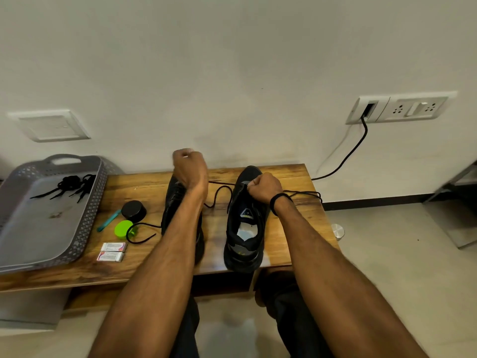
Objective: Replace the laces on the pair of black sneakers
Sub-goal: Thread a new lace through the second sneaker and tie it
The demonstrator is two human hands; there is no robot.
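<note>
Two black sneakers stand on a low wooden table (pixel 291 177), toes toward the wall. My left forearm covers much of the left sneaker (pixel 172 202). The right sneaker (pixel 245 228) is open at the top, its insole showing. A thin black lace (pixel 219 192) runs loosely between the two shoes and out to the right (pixel 307 193). My left hand (pixel 189 167) is raised above the left shoe's toe, fingers curled into a fist; what it holds is hidden. My right hand (pixel 263 188) pinches the lace at the right sneaker's upper eyelets.
A grey perforated tray (pixel 38 228) at the left holds a bundle of black laces (pixel 69 186). On the table lie a black round tin (pixel 133 210), a teal tool (pixel 108 220), a green cap (pixel 124 229), another lace loop (pixel 140 232) and two small white boxes (pixel 111 251). A cable (pixel 356 148) hangs from a wall socket.
</note>
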